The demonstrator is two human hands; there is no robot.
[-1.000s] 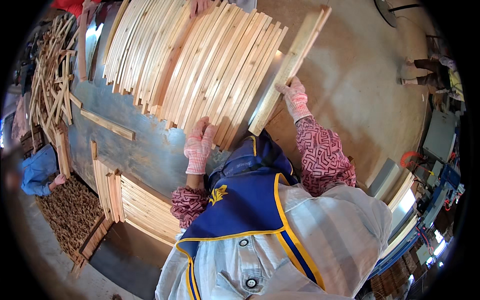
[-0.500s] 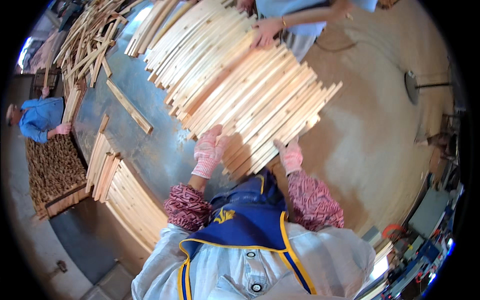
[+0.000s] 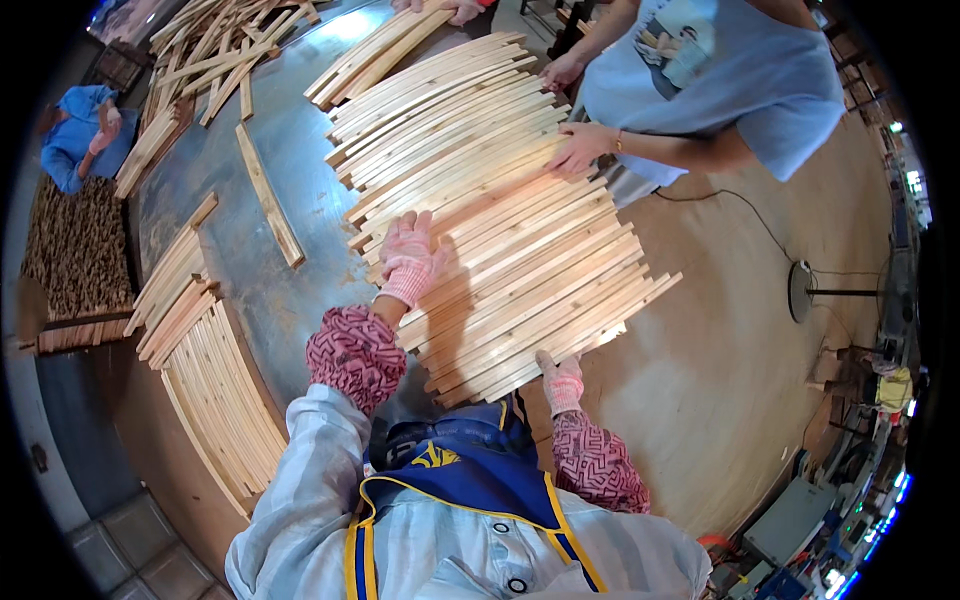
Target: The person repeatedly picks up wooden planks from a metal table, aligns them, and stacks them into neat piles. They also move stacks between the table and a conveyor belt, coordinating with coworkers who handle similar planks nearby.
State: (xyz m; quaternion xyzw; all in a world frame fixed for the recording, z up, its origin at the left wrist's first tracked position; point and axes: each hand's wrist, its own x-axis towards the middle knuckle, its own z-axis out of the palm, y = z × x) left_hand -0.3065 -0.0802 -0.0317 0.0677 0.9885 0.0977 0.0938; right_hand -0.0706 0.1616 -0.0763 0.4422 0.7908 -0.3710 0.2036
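Wooden strips [image 3: 520, 235]: side by side on the metal table [image 3: 325, 190] | left hand [image 3: 408, 258]: unclenched, laid over their ends | right hand [image 3: 562, 383]: at the near edge, grip I can't tell | likely light, stiff, maybe splintery; best taken by the ends

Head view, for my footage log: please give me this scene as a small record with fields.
Left hand: gloved, spread over left ends of wooden strips
Right hand: gloved, at the strips' near edge; grip unclear
Strip layout: side by side, ends uneven
Nearest co-worker's hands: at the strips' right ends
Loose strip: apart, on metal table
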